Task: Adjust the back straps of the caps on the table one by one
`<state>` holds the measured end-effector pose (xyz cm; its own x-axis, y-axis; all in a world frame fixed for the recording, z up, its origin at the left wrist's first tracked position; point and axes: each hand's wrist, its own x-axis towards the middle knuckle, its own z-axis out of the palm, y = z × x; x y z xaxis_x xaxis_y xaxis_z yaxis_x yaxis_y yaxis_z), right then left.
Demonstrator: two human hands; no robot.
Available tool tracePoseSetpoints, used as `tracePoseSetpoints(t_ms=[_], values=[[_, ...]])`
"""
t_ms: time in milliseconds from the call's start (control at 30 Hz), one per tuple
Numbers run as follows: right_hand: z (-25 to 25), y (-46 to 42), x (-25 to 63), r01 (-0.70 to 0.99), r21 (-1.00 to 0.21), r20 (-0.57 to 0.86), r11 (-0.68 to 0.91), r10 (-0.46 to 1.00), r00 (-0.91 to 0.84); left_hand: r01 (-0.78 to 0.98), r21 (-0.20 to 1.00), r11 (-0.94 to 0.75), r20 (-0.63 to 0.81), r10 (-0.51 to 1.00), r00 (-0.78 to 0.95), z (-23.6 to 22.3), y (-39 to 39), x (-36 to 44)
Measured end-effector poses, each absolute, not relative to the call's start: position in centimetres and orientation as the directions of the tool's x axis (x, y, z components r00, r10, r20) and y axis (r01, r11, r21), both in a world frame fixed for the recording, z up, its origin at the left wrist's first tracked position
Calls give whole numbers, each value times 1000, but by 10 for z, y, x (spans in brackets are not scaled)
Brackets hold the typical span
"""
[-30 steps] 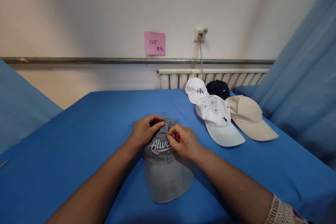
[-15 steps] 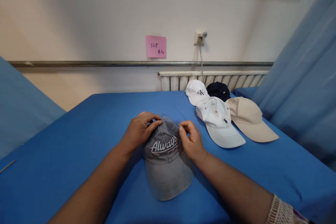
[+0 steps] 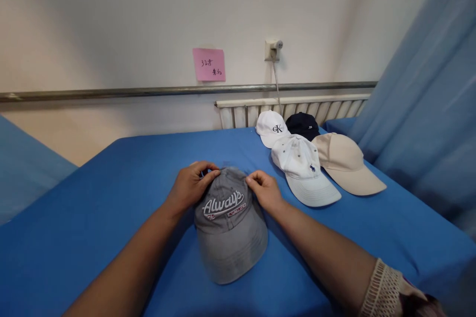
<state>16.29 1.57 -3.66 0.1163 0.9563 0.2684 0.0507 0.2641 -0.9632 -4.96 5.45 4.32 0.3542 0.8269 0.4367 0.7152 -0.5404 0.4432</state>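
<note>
A grey baseball cap (image 3: 231, 242) with "Always" lettering across its front rests on the blue-covered table, its brim toward me. My left hand (image 3: 193, 183) pinches the crown at its upper left, thumb and fingers closed on the fabric. At the crown's upper right, my right hand (image 3: 265, 189) has the cloth between thumb and forefinger. The back of the cap is hidden behind its crown.
To the right sit a white cap (image 3: 269, 129), a navy cap (image 3: 302, 124), a pale cap with a small emblem (image 3: 303, 171) and a beige cap (image 3: 345, 163). Behind the blue table (image 3: 156, 158) are a radiator (image 3: 241, 111) and a rail. Blue curtains (image 3: 416, 89) hang at the sides.
The view has shifted slightly, moving everything a little left. My right fingers have closed flatter on the cap's right side, and the crown looks smoother and fuller.
</note>
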Motion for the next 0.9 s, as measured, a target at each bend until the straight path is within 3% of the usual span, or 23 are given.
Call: tracePoseSetpoints(t_ms=[100,267,333,400,467,533,600,733,900], values=[[-35,18,162,-94,-976,182,199,970,164,723,416,-552,431,820,378,42,55,-51],[-31,19,162,-14,-987,143,158,929,342,745,337,-575,436,797,418,54,56,-41],[-23,11,163,75,-962,268,261,872,410,744,304,-595,435,782,447,63,60,-33],[-13,0,164,210,-861,508,463,774,379,742,270,-614,433,765,476,71,67,-23],[-4,-12,164,315,-701,710,640,666,229,740,246,-626,428,755,497,78,80,-10],[2,-20,162,384,-590,783,710,619,59,746,242,-620,410,762,501,82,96,4],[4,-22,161,446,-541,746,713,651,-136,773,246,-585,383,791,477,83,116,19],[4,-13,165,628,-464,496,625,771,-400,811,240,-534,366,823,433,83,154,47],[1,0,175,789,-348,348,506,851,-393,832,194,-521,353,828,436,84,190,77]])
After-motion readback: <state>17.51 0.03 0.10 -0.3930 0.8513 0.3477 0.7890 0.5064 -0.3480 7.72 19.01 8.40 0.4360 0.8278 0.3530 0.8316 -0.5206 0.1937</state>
